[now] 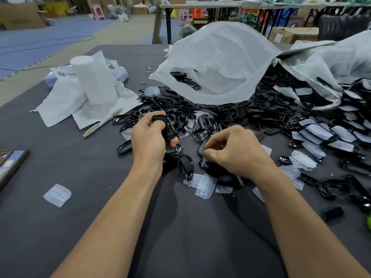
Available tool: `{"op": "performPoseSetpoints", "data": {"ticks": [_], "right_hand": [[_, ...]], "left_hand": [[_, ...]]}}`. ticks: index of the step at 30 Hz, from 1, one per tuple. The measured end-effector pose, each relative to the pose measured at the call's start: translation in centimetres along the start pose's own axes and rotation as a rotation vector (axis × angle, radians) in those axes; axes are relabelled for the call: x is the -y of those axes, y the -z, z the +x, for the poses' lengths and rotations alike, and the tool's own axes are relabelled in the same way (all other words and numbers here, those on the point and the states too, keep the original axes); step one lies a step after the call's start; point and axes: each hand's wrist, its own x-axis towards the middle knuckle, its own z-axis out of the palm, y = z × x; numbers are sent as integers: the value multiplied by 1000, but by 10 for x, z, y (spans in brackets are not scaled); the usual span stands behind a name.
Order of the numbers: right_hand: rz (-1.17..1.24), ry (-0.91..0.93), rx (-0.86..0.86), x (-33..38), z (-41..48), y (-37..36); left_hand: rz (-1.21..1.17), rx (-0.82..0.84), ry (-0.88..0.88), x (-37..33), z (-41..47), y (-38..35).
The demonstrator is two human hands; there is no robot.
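Observation:
My left hand grips a glossy black plastic shell above the grey table, fingers curled round it. My right hand is curled over another black part lying on the table, thumb and fingers pinching at it; what exactly it pinches is hidden under the fingers. A large heap of black plastic frames spreads across the middle of the table. Translucent rubber pads lie just below my right hand.
Two big white plastic bags spill black parts at the back right. A white foam cylinder stands on papers at the left, with a pen beside them. A phone lies at the left edge. One loose pad lies alone.

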Motion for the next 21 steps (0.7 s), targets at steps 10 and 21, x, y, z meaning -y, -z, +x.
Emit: {"op": "performPoseSetpoints", "data": {"ticks": [10,21], "right_hand": [[-257,62,285,16,-15,-7],[-110,60,259,9,-11,2]], "left_hand": [[315,208,-103,11,-12,11],[490,177,-268,9,-23,27]]}}
